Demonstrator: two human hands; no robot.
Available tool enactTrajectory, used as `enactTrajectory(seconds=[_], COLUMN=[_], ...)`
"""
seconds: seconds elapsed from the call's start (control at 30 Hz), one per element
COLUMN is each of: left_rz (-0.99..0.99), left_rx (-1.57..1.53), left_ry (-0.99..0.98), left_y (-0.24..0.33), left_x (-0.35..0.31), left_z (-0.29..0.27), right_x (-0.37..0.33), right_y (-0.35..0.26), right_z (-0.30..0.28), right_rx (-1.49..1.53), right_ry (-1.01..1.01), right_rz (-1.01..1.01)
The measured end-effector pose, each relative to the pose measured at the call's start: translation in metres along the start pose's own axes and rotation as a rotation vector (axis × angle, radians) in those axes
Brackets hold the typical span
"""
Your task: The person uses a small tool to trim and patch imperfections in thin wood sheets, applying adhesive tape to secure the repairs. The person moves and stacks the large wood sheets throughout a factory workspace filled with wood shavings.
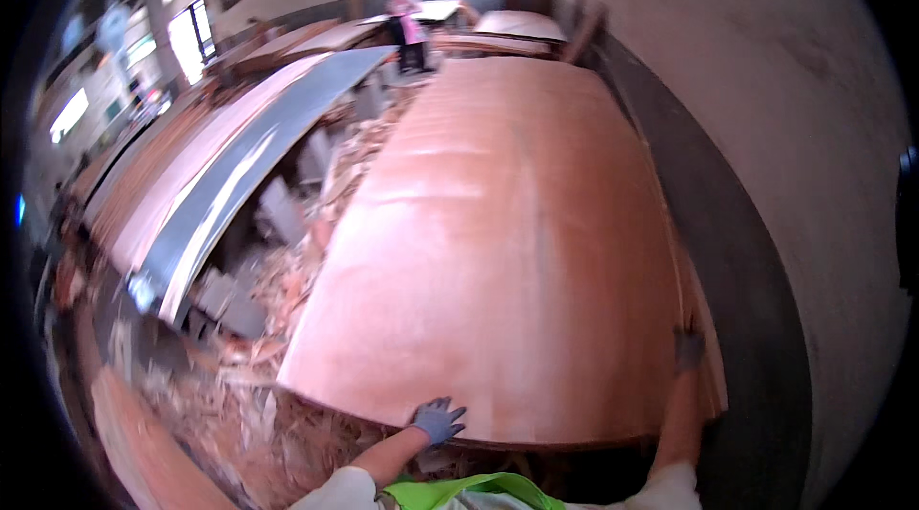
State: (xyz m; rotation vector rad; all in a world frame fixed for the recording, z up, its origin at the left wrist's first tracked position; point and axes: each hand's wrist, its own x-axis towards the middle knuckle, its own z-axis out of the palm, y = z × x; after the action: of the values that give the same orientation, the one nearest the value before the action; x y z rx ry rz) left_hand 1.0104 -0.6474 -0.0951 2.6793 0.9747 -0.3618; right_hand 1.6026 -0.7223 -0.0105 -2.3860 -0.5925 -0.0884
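While gray-gloved left hand point(439, 421) rests on it, broad reddish-tan wooden sheet point(488, 261) lies outspread

As the left fingers splay open at the sheet's near edge, the gray-gloved right hand point(688, 349) rests along the right side, fingers too blurred to tell whether closed. The sheet stretches forward from both hands, smooth, gently rippled; jagged, pale-brown wood scraps point(278, 438) lie heaped to its left.

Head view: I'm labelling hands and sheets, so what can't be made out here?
In the head view:
Right hand: blurred; exact finger positions unclear.
Left hand: palm hidden by its own back.
Large veneer sheet: whatever lies beneath its middle, hidden by the sheet itself.
Distant person in pink: too small to tell what the hands do.
Green garment: cut off by the lower edge.
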Motion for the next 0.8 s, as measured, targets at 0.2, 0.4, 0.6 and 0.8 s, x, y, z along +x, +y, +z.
enactTrajectory(seconds=[0.2, 0.4, 0.6, 0.8], left_rz=[0.015, -0.122, -0.233, -0.498], left_rx=[-0.328, -0.754, -1.053, -1.083], left_ry=[0.292, 0.326, 0.659, 0.911], left_y=[-0.025, -0.092, -0.181, -0.279], left_x=[-0.065, -0.178, -0.281, -0.37], left_z=[-0.009, 0.024, -0.009, -0.012], right_x=[-0.273, -0.48, -0.61, -0.731], right_y=[-0.04, -0.086, -0.328, -0.482], right_z=[-0.006, 0.07, 0.084, 0.142], right_rx=[0.292, 0.522, 0.775, 0.85], right_ry=[-0.238, -0.449, -0.995, -1.404], right_rz=[-0.038, -0.155, 0.26, 0.338])
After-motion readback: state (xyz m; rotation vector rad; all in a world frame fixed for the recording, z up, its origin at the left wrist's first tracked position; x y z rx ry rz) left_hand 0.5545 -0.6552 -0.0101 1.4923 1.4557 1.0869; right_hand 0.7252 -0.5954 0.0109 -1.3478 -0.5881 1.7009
